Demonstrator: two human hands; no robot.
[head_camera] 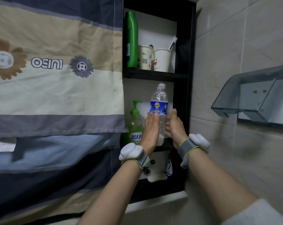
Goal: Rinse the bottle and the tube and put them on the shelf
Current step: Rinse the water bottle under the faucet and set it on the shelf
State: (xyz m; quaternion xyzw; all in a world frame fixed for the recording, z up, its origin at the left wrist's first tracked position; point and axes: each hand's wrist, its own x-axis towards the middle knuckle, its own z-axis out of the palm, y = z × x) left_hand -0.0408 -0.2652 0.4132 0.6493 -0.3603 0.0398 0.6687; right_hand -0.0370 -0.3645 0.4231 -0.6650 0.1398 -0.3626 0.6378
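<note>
clear bottle (pixel 159 101) upright on middle shelf (pixel 155 75) compartment, left hand (pixel 151 127) and right hand (pixel 174 125) open-fingered, pressed on either side. green pump bottle (pixel 135 122) just beside on left. paper cups (pixel 153 60), green bottle (pixel 131 39) above. curtain (pixel 56 78) hangs left.

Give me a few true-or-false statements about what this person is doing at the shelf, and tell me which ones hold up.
1. Both hands are on the clear bottle. True: the left hand and the right hand flank its lower half.
2. The clear bottle stands in the top compartment. False: it is in the middle one, below the paper cups.
3. A green pump bottle stands left of the clear bottle. True.
4. The clear bottle has a red label. False: its label is blue.
5. A toothbrush sticks out of a paper cup. True.
6. The clear bottle's cap is off. False: a pale cap sits on top.
</note>
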